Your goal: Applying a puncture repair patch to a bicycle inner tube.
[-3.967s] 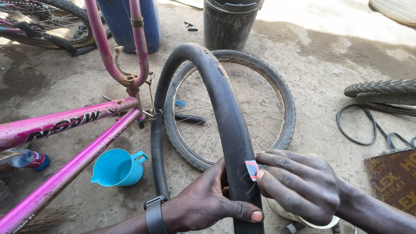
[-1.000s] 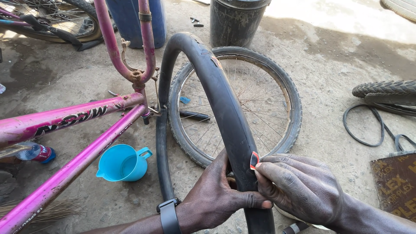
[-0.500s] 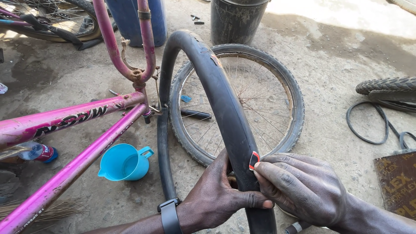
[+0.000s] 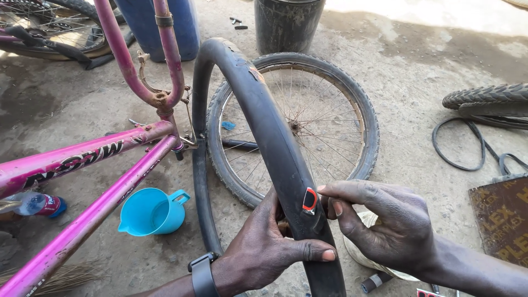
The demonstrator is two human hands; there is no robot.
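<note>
A black inner tube (image 4: 258,110) arches up in front of me. My left hand (image 4: 269,247), with a dark watch on the wrist, grips the tube from the left, thumb laid across its front. A small black patch with a red rim (image 4: 309,200) sits on the tube just above that thumb. My right hand (image 4: 379,223) is at the tube's right side, its fingertips touching the tube beside the patch. Behind the tube a spoked bicycle wheel with its tyre (image 4: 352,93) lies flat on the ground.
A pink bicycle frame (image 4: 93,159) lies at the left, with a light blue plastic jug (image 4: 151,212) beside it. A black bucket (image 4: 289,22) and a blue drum (image 4: 151,25) stand at the back. A loose tyre (image 4: 487,99) and thin rubber loop (image 4: 456,143) lie right.
Four seconds ago my right fingers held the patch by its backing; now the patch lies flat on the tube and my fingers rest beside it. The view has shifted slightly.
</note>
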